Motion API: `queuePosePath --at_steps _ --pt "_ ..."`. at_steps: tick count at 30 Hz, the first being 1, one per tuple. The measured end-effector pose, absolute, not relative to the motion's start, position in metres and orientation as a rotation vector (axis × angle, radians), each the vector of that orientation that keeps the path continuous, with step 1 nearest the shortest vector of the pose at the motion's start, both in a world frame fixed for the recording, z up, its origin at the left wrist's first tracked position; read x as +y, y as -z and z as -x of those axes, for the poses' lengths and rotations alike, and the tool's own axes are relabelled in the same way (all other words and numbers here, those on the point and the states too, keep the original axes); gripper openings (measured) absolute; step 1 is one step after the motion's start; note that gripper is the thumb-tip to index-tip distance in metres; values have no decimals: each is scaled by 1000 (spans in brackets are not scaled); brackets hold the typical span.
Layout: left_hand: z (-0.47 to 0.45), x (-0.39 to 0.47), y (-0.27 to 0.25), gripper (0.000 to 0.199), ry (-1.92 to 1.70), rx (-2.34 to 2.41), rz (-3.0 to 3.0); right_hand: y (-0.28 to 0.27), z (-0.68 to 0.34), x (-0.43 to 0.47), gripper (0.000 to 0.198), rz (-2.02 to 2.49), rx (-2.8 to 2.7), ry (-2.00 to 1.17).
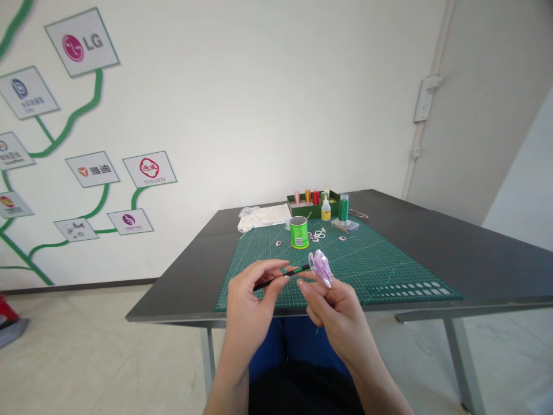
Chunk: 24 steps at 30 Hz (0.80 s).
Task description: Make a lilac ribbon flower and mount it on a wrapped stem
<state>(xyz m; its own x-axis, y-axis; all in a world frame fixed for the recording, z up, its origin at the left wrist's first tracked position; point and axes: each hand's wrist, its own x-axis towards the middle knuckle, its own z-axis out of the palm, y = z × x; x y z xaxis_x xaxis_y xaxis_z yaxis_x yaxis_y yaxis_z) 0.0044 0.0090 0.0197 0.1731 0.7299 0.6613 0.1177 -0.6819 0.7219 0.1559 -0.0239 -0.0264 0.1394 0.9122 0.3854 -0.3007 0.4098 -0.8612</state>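
Observation:
My left hand [251,304] pinches a thin dark stem [273,280] between thumb and fingers, above the near edge of the cutting mat. At the stem's right end is a pale purple flower [321,268] with shiny petals. A band of green thread [299,270] is wound round the stem just below the flower. My right hand [339,308] is close under the flower, its index finger reaching behind the stem and its other fingers curled in. A bit of green thread hangs beneath the curled fingers, which seem closed on it.
A green cutting mat [254,248] covers the middle of the dark table [190,259]. On it stand a bright green can [299,232], white-handled scissors [318,235], a glue bottle [325,210] and a green thread spool [343,208]. Behind are a box of spools [309,210] and white cloth [265,218].

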Motion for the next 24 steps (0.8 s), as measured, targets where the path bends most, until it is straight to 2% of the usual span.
queuePosePath --at_steps 11,19,24 --pt "-7 0 -22 16 -1591 816 -2087 19 -148 -26 36 586 -921 -1075" --pt "-12 -4 -20 13 -1611 886 -2121 22 -142 -23 46 576 -867 -1005" --pt "-10 0 -20 11 -1516 857 -2065 28 -143 -23 37 597 -907 -960"
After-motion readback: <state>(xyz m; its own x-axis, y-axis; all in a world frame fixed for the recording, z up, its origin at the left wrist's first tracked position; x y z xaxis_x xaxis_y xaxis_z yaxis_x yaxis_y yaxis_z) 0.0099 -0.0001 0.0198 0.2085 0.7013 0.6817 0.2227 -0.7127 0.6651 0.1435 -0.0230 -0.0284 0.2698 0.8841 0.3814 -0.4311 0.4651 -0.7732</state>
